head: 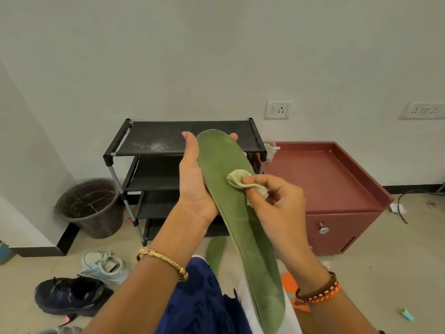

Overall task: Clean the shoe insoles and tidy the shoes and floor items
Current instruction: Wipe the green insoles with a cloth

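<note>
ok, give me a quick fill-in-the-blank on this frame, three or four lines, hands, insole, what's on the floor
1. The left hand holds a green ____ upright by its edge.
2. The right hand pinches a crumpled ____ against the insole's face.
3. A second green insole lies on the ____, in front of the black shoe rack.
4. The dark sneaker sits on the floor to the ____ of the person's knees.

Missing words: insole; cloth; floor; left

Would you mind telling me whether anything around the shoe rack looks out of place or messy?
Yes: the shoe rack's top shelf carries a whitish dusty smear, shoes lie scattered on the floor, a dark sneaker and a pale one, and a second green insole lies loose.
</note>
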